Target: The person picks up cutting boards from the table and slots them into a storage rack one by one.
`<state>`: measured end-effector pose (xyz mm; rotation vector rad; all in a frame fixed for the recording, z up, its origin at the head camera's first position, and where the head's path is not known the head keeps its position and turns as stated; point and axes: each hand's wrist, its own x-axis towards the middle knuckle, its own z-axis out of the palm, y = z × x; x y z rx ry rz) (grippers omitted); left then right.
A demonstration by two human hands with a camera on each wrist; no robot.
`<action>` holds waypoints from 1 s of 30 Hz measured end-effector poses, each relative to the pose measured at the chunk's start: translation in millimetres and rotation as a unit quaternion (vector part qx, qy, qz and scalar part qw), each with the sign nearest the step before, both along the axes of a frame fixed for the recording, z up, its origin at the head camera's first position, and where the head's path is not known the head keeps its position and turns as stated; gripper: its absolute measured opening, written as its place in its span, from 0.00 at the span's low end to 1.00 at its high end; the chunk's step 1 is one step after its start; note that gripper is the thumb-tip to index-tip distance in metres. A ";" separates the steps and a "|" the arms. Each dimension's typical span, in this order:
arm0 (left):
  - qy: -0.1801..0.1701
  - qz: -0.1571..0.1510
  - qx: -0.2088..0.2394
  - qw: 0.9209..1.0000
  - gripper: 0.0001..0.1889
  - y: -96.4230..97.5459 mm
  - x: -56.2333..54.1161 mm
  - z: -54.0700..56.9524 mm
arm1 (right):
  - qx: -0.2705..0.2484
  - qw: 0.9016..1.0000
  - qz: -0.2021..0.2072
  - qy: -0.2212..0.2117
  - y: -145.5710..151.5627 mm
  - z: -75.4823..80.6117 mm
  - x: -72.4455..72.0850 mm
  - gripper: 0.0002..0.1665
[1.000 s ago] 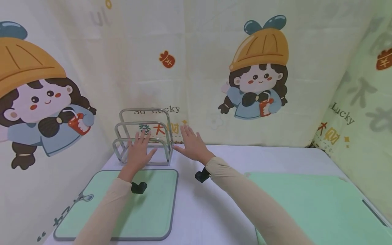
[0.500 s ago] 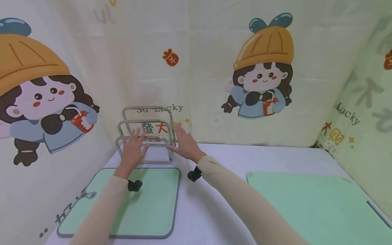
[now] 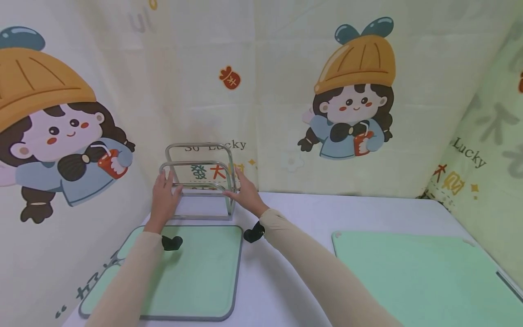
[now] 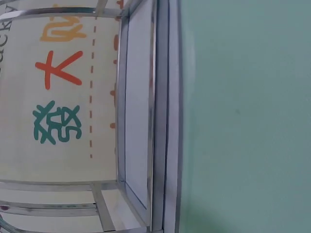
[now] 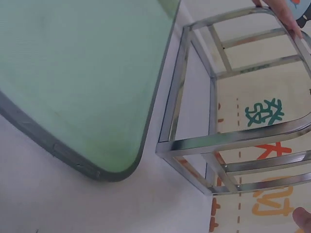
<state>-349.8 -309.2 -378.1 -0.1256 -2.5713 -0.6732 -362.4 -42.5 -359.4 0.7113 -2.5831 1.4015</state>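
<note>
On opposite sides of the three-hoop metal rack [image 5: 233,139], with the gray-rimmed green board [image 3: 196,272] just in front of it, holds left hand [image 3: 164,200] and right hand [image 3: 248,195] straight-fingered, grasping nothing, apparently spaced to match its width.

Behind the bare left hand [image 3: 164,200] and right hand [image 3: 247,195], plain beige sleeves [image 3: 314,263] end at the wrists [image 3: 154,225], each with a small black lobed piece [image 3: 172,243] on the inner side.

a green board [image 3: 200,272] left, probably a second board [image 3: 412,277] right, cut off; white table [image 3: 318,212], cartoon-printed backdrop [image 3: 282,81].
</note>
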 end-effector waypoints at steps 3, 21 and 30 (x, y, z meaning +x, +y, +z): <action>-0.008 0.001 0.046 0.999 0.39 -2.5 -1.3 -0.2 | -0.007 1.000 -0.005 -0.011 -2.4 -2.8 -2.0 0.53; -0.167 -0.075 0.337 0.923 0.44 -32.9 -6.0 9.5 | -0.044 0.998 0.011 -0.041 -18.5 -5.4 -4.0 0.47; -0.206 -0.092 0.367 0.902 0.44 -49.7 -10.4 5.4 | -0.065 0.997 -0.017 -0.049 -23.0 -11.5 -10.9 0.43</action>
